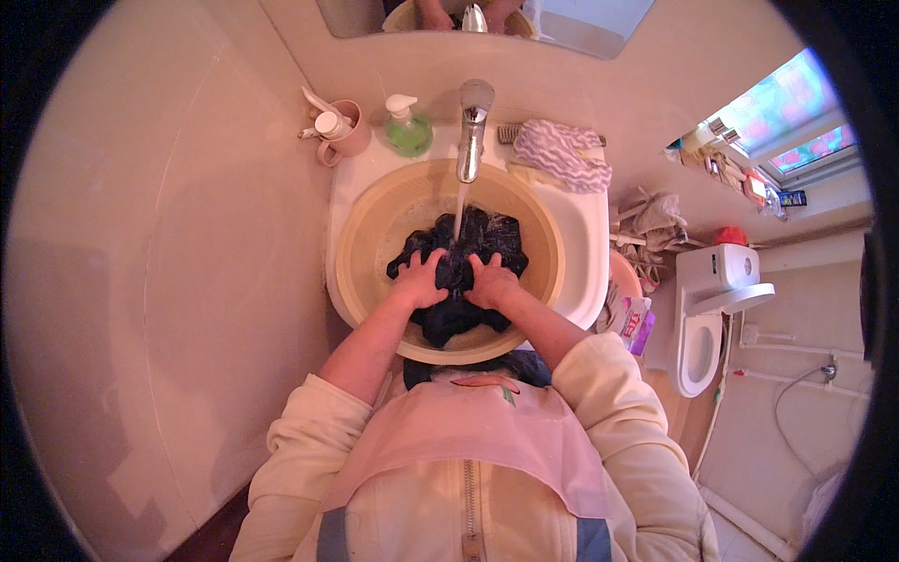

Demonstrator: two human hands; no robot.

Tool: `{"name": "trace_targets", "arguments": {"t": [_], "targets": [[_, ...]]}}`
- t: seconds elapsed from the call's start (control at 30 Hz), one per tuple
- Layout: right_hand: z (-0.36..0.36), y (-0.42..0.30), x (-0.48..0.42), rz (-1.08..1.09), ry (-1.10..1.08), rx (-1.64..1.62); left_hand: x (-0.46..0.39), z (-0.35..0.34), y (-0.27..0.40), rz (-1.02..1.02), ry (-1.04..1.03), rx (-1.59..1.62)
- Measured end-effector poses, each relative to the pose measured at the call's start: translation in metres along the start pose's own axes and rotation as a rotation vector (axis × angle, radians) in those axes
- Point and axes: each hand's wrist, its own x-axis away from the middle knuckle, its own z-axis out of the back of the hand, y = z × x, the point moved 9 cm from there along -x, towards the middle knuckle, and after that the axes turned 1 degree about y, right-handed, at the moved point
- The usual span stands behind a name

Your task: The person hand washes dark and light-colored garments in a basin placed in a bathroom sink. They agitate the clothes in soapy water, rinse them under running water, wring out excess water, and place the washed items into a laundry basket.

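Observation:
A yellow plastic basin [362, 211] rests in the white sink [586, 281]. Dark wet fabric [449, 319] lies bunched inside it. Water runs from the chrome faucet [472, 140] onto the fabric, between my hands. My left hand [421, 279] presses on the left part of the cloth with its fingers spread. On the right part rests my right hand [491, 281], its fingers also apart. Neither hand plainly grips a fold, though the fingertips partly sink into the cloth. Some suds show at the basin's wall.
Behind the basin stand a pink mug [351, 137] with toiletries, a pump bottle of green liquid [409, 130], and a striped cloth [562, 154] over a brush [508, 133]. A mirror [583, 24] hangs above. A toilet [699, 358] and a purple-white package [638, 327] are at right.

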Motion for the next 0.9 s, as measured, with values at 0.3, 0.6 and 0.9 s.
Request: {"name": "trace_targets", "arguments": {"t": [0.3, 0.6, 0.9], "targets": [[-0.003, -0.008, 0.016, 0.078, 0.017, -0.072, -0.003, 0.007, 0.005, -0.096, 0.076, 0.0], [0.02, -0.023, 0.046, 0.191, 0.193, -0.214, 0.001, 0.023, -0.001, -0.22, 0.202, 0.296], [0.025, -0.002, 0.057, 0.181, 0.335, -0.416, 0.022, 0.052, 0.012, -0.205, 0.298, 0.532]]}}
